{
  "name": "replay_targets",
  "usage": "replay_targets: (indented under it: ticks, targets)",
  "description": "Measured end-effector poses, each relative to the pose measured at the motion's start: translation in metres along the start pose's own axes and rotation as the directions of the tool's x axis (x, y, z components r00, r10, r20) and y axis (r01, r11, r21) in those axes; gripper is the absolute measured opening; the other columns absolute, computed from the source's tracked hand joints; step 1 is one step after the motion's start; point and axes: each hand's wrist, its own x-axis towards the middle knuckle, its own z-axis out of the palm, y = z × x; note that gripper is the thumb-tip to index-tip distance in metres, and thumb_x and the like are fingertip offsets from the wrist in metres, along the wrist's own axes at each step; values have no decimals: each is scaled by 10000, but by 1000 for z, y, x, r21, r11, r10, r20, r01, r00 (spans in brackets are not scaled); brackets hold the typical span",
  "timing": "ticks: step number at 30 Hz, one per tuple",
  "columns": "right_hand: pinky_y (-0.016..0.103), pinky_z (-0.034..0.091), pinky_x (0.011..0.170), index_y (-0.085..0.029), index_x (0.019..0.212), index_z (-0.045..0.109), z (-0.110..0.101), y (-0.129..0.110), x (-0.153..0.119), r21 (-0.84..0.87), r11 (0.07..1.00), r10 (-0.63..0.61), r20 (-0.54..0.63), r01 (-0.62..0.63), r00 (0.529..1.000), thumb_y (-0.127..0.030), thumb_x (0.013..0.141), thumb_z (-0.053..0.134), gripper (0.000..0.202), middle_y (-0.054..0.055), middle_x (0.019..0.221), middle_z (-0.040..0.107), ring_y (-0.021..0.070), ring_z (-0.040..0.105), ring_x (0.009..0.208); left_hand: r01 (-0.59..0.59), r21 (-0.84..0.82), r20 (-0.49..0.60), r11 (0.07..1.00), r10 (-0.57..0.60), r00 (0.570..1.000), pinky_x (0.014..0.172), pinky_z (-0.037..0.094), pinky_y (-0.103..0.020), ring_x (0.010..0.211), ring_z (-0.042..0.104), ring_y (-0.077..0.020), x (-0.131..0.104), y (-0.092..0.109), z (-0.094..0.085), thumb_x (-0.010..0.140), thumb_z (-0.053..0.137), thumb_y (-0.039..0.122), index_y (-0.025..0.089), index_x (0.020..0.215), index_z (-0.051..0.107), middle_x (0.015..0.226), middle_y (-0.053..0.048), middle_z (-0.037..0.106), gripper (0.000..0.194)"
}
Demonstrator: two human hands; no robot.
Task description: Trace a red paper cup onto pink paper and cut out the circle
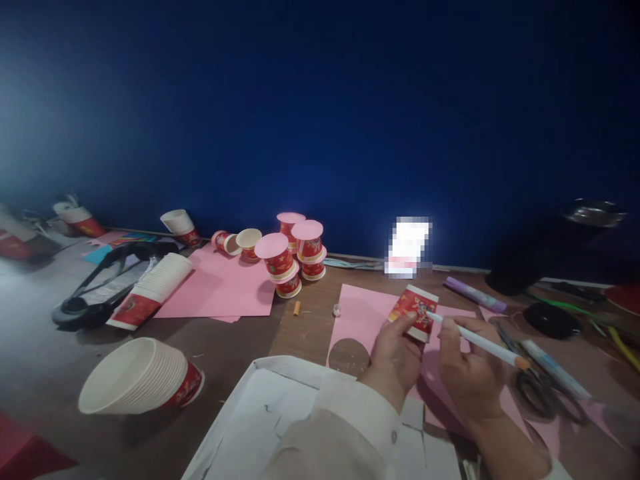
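My left hand (400, 360) holds a red paper cup (411, 305) with a white rim, tipped on its side above the pink paper. In my right hand (467, 367) is a white marker (483, 341) with an orange end. Its tip meets the printed side of the cup, or comes very close to it. Beneath both hands lies pink paper (357, 310) with a round hole cut in it. A pair of scissors (537, 393) rests right of my right hand, beside a light blue marker (553, 367).
Stacked red cups with pink discs (273, 247) stand near the blue wall (320, 120). Nested paper cups (140, 377) lie at left, near a black strap-like frame (70, 313). A white box (250, 413) is in front. A purple tube (475, 295) and black mouse (553, 320) sit right.
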Motion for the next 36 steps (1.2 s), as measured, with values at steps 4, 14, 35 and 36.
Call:
replay_targets:
  ticks: [4, 14, 35, 36]
  targets:
    - [351, 512, 692, -193, 827, 625, -1, 1, 1, 38, 999, -28, -2, 28, 1000, -299, 973, 595, 183, 52, 730, 657, 214, 669, 731, -25, 0, -18, 1000, 25, 1000, 921, 512, -277, 852, 698, -167, 1, 0, 0, 594, 901, 181, 139, 852, 752, 891, -80, 756, 300]
    - [395, 535, 717, -200, 855, 671, -2, -2, 7, 158, 987, -17, 54, 8, 998, -306, 978, 580, 186, 65, 747, 697, 230, 679, 732, -67, 91, 52, 994, 63, 997, 1054, 464, -350, 979, 703, -216, 1, -3, -2, 545, 942, 230, 168, 923, 737, 979, -84, 759, 435]
    - [436, 552, 768, -177, 881, 698, 0, 0, 5, 125, 992, -16, 52, 10, 999, -304, 967, 605, 179, 114, 825, 743, 253, 702, 787, -64, 134, 41, 989, 59, 997, 1038, 471, -352, 955, 705, -214, -3, -2, 2, 536, 948, 245, 169, 909, 740, 960, -75, 763, 434]
    - [434, 552, 762, -177, 873, 699, 0, 1, 5, 128, 992, -13, 55, 6, 998, -305, 967, 603, 185, 112, 816, 740, 251, 700, 780, -63, 133, 43, 989, 58, 997, 1031, 474, -347, 935, 703, -205, -3, -3, 2, 536, 949, 247, 165, 909, 742, 954, -75, 762, 435]
